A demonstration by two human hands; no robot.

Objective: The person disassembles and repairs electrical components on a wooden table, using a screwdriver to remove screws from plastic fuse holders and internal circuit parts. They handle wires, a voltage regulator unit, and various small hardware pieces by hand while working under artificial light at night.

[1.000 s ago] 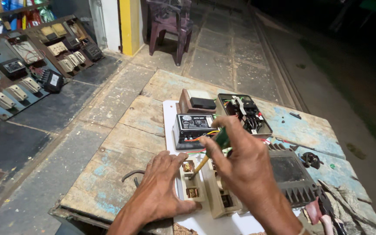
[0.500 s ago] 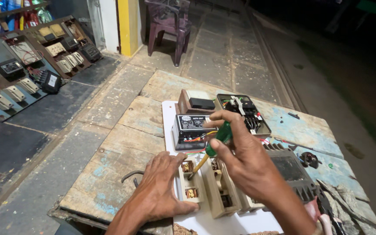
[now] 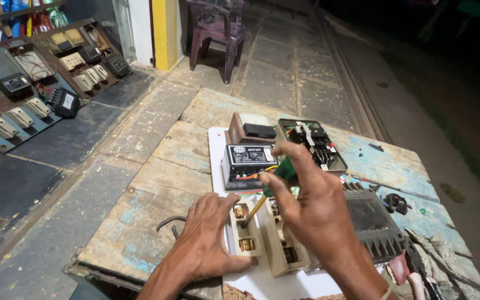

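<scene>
My right hand point(image 3: 309, 203) grips a green-handled screwdriver point(image 3: 276, 178) whose yellow shaft slants down to a terminal on a beige fuse holder point(image 3: 244, 228). My left hand point(image 3: 206, 239) lies flat on the white board point(image 3: 216, 144) with spread fingers, pressing against the left side of that holder. A second beige holder point(image 3: 281, 247) sits just right of it, partly under my right hand. Behind them stands a black control box point(image 3: 245, 164) with coloured wires.
On the worn wooden table point(image 3: 140, 222) are a brown box with a black switch point(image 3: 254, 129), an open black wiring unit point(image 3: 312, 145), a finned black casing point(image 3: 373, 222) and small parts at the right. A panel of switches point(image 3: 40, 94) lies left; a purple chair point(image 3: 215, 30) stands behind.
My right hand has shifted slightly and tilted the screwdriver, its tip staying at the fuse holder. My left hand keeps its place beside the holder.
</scene>
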